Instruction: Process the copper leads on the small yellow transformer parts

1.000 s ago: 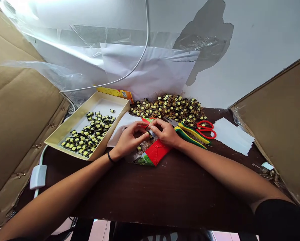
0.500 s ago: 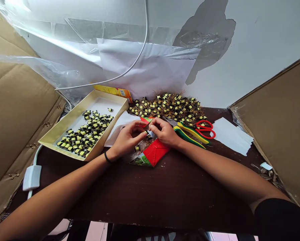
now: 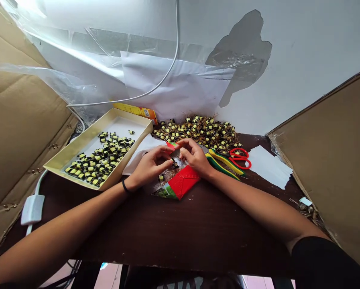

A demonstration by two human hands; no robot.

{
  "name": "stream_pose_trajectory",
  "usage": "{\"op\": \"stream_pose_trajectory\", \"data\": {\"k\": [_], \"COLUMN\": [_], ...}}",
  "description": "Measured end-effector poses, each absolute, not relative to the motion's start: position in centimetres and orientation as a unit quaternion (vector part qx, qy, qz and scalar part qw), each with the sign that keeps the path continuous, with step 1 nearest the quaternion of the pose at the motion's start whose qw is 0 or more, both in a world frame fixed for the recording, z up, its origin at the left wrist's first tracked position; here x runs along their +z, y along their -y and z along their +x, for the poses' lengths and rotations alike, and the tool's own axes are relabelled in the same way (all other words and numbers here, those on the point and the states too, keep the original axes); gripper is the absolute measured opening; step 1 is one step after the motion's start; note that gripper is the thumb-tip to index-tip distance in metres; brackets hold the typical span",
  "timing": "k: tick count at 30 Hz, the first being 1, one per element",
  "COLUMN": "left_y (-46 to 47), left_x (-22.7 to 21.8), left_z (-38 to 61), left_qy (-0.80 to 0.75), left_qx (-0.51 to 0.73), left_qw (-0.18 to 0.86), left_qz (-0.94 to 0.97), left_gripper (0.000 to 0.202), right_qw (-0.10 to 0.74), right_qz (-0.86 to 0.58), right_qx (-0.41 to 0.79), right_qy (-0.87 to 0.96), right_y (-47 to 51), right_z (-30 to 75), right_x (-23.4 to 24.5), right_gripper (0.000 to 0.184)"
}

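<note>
Pinching one small component [image 3: 175,164]: left hand [image 3: 148,166].

Single head-worn view: above tabletop [image 3: 180,228], facing forward and down, near hands [image 3: 148,169], wall [image 3: 300,72] beyond.

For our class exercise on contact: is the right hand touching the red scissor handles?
Apart: the head view shows a gap, crossed by plier handles, between the right hand and the red scissor handles.
</note>
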State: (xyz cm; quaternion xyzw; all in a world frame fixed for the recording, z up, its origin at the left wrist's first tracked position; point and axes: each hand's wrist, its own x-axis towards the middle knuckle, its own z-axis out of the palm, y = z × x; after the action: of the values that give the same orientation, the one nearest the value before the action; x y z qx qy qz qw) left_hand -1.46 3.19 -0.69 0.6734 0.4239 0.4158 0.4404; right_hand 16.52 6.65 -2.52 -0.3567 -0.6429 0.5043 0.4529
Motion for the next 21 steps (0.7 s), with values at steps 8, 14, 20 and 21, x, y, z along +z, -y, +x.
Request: {"op": "stream_pose_trajectory", "data": {"k": [8, 14, 20, 21], "left_y": [-2.98, -3.02, -3.0, -2.98], "left_x": [-0.43, -0.61, -0.44, -0.37], "left_z": [-1.44, -1.47, -1.44, -1.42], "left_qy": [-0.435, -0.43, -0.438, -0.439], "left_qx": [0.41, 0.413, 0.407, 0.406], "left_qw": [0.441, 0.438, 0.432, 0.432], "left_qz": [0.669, 0.673, 0.676, 0.675], "left_gripper": [0.038, 0.038, 0.037, 0.037], "right_qw": [0.432, 0.42, 0.381, 0.379], "right_qz": [-0.321, -0.329, -0.329, -0.326], "right_qx": [0.448, 0.436, 0.443, 0.443], "right_qy": [0.714, 0.725, 0.742, 0.744], "right_y": [-5.89, -6.25, -6.67, -6.72], "right_z": [16.54, 16.52, 16.72, 16.73], "right_x": [-1.86, -2.03, -1.69, -1.65], "right_gripper": [0.013, 0.013, 0.015, 0.016]}}
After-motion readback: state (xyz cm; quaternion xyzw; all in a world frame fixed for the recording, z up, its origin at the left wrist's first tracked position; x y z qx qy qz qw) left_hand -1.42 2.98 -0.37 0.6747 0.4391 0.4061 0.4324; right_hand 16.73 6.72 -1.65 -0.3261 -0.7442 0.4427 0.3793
